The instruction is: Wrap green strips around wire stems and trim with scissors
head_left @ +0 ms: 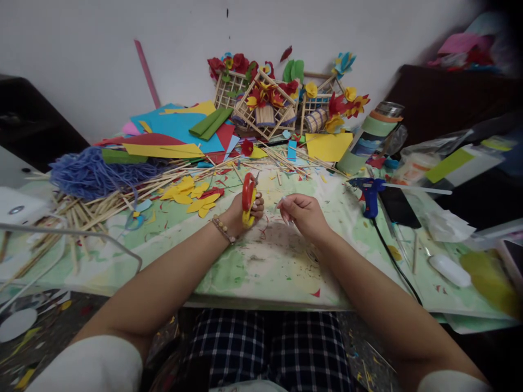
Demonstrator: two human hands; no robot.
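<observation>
My left hand (240,213) is closed around a pair of scissors with red and yellow handles (248,199), blades pointing up and away. A beaded bracelet (223,228) sits on that wrist. My right hand (301,212) is curled with the fingertips pinched together near the scissors; what it pinches is too small to make out. Both hands hover over a paint-stained green mat (269,261) on a low table. Yellow and red paper petals (192,195) lie just left of my left hand.
Wooden sticks (102,209) and blue yarn (87,173) lie at left. Coloured paper sheets (180,133) and stick baskets with paper flowers (269,103) stand at the back. A blue glue gun (370,193), a phone (398,207) and plastic bags are at right.
</observation>
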